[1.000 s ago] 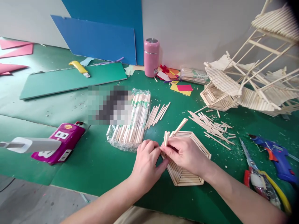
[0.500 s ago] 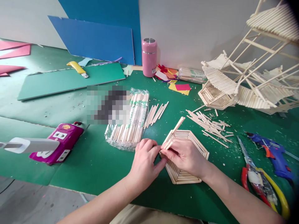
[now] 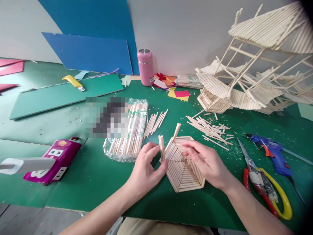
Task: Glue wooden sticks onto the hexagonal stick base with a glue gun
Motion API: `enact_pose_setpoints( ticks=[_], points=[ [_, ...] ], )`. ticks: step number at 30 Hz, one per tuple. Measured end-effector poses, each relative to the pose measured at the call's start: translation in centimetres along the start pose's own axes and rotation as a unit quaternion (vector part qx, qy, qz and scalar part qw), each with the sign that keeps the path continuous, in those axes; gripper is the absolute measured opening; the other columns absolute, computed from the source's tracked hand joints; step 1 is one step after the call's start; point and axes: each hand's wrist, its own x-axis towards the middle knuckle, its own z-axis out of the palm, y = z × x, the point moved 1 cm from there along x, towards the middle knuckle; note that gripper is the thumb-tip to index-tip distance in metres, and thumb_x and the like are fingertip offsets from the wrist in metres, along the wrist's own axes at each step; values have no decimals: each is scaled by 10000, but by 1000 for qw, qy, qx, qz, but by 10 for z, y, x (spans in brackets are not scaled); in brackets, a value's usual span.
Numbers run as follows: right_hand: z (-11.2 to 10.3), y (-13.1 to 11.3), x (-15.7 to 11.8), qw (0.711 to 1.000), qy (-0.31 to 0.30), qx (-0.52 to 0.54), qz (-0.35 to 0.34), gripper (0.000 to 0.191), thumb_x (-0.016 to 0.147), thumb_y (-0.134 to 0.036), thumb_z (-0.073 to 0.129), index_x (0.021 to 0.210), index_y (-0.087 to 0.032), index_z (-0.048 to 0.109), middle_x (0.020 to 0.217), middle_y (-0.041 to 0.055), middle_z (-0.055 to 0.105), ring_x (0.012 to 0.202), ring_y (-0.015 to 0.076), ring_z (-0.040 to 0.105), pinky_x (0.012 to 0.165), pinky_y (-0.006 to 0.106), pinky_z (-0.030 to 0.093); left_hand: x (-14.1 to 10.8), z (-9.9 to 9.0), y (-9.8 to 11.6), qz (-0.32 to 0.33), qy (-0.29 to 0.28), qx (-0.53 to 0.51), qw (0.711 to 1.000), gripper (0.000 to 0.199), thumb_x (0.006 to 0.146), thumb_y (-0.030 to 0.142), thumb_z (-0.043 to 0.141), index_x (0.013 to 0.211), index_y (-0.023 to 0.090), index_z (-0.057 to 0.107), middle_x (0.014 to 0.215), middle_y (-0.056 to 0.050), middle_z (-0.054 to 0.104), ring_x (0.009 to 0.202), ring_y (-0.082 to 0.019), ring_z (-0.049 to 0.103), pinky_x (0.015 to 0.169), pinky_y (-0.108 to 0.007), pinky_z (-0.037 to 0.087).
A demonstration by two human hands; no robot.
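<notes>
A flat polygonal panel of wooden sticks (image 3: 187,178) lies on the green table. At its left corner my left hand (image 3: 148,164) pinches a short stick bundle (image 3: 161,147) that stands upright. Another stick bundle (image 3: 176,131) rises from the panel's upper left corner. Over the panel's right part is my right hand (image 3: 206,160), its fingers apart and bent, with nothing seen between them. Short loose sticks (image 3: 156,122) lie behind the panel, beside a plastic pack of sticks (image 3: 137,127).
A glue gun (image 3: 276,153) and red-yellow scissors (image 3: 264,186) lie at right, near scattered sticks (image 3: 210,130). A large stick model (image 3: 254,65) stands back right. Behind are a pink bottle (image 3: 145,68) and a cutter (image 3: 73,82); a purple power strip (image 3: 52,161) is at left.
My right hand has let go of the stick bundle at the left corner and moved right, its fingers opening. My left hand now holds that bundle upright. The view has shifted.
</notes>
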Motion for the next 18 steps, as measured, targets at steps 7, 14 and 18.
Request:
enact_pose_setpoints(
  ticks=[7, 14, 18],
  points=[
    [-77, 69, -73, 894, 359, -205, 169, 237, 836, -382, 479, 732, -195, 580, 723, 55, 620, 617, 157, 561, 589, 268, 439, -2, 9, -10, 5, 3, -52, 999, 128, 814, 198, 525, 769, 179, 644, 823, -36, 576, 747, -148, 578, 641, -247, 481],
    [-141, 126, -120, 799, 372, -358, 309, 392, 702, -385, 594, 1003, -139, 548, 956, 148, 623, 734, 200, 597, 559, 268, 466, -1, 18, -2, 37, 31, -58, 997, 111, 801, 183, 541, 806, 196, 651, 839, -28, 618, 743, -151, 606, 638, -233, 497],
    [-154, 149, -115, 800, 342, -376, 320, 331, 623, -350, 643, 872, -141, 581, 815, 143, 650, 609, 186, 586, 545, 295, 446, 0, 22, 1, 49, 32, -41, 997, 128, 815, 153, 510, 797, 185, 632, 829, -38, 588, 752, -147, 588, 635, -240, 494]
  ],
)
